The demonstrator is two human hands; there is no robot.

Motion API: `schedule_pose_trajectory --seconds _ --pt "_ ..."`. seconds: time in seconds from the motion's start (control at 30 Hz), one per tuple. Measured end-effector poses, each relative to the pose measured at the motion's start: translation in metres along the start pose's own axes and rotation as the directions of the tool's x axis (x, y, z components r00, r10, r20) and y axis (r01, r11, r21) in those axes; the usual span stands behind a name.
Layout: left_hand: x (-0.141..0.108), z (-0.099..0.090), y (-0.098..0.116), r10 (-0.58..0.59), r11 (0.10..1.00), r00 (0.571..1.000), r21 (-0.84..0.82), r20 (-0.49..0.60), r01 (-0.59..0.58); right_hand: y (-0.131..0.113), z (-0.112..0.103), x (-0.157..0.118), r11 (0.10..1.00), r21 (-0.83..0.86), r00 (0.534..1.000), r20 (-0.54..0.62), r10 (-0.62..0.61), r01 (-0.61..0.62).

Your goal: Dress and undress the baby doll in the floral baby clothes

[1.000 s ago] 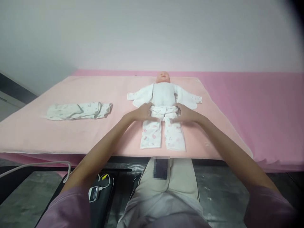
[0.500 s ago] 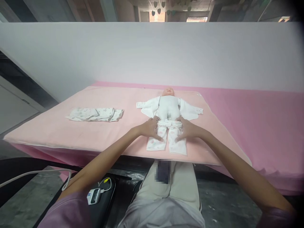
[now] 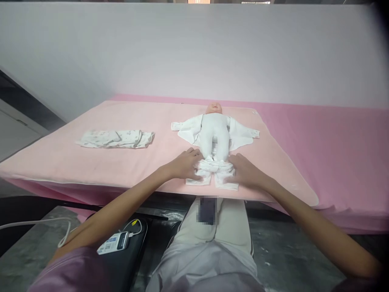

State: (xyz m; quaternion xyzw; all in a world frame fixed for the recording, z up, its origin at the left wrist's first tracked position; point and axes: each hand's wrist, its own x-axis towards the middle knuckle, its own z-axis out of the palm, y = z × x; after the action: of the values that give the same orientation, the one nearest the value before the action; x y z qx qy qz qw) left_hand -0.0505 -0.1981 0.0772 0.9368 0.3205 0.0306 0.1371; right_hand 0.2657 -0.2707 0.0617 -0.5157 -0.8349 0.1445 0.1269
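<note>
A baby doll [image 3: 214, 123] lies on its back with its head away from me. Its legs stretch toward me, and a white baby jacket [image 3: 187, 130] is spread open under it, sleeves out to both sides. White printed baby pants [image 3: 214, 166] are bunched around the doll's lower legs, their leg ends lying on the pink sheet. My left hand [image 3: 186, 164] is closed on the left side of the pants. On the right side, my right hand [image 3: 245, 171] grips them too, fingers partly hidden. The doll's feet are hidden in the cloth.
A folded printed cloth [image 3: 118, 139] lies to the left on the light pink bed pad [image 3: 146, 166]. Behind the bed rises a pale wall [image 3: 194, 52]. A white device with a cable [image 3: 114, 242] sits on a black surface below my left arm.
The pants' bunched waist has moved toward me, down the doll's legs, and the pants' legs are more gathered. The doll's legs now show stretched out. My view has tilted down.
</note>
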Motion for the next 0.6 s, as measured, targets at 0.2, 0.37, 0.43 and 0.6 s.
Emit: schedule_pose_trajectory --seconds 0.2,0.37,0.43,0.6 --pt "-0.014 0.029 -0.004 0.027 0.999 0.997 -0.039 -0.076 -0.03 -0.002 0.036 -0.015 0.958 -0.176 0.923 -0.275 -0.269 0.227" --pt "-0.04 0.022 0.023 0.018 0.99 0.997 -0.136 -0.076 -0.028 -0.027 0.044 -0.042 0.956 -0.141 0.862 -0.416 -0.291 0.255" --pt "-0.052 0.008 0.04 0.029 0.978 0.999 -0.206 -0.034 -0.036 -0.043 0.026 -0.054 0.974 0.018 0.927 -0.311 -0.21 0.227" --pt "-0.059 -0.045 0.071 0.029 0.92 0.993 -0.385 -0.117 -0.072 -0.074 -0.058 -0.065 0.969 0.244 0.999 -0.049 -0.024 0.035"
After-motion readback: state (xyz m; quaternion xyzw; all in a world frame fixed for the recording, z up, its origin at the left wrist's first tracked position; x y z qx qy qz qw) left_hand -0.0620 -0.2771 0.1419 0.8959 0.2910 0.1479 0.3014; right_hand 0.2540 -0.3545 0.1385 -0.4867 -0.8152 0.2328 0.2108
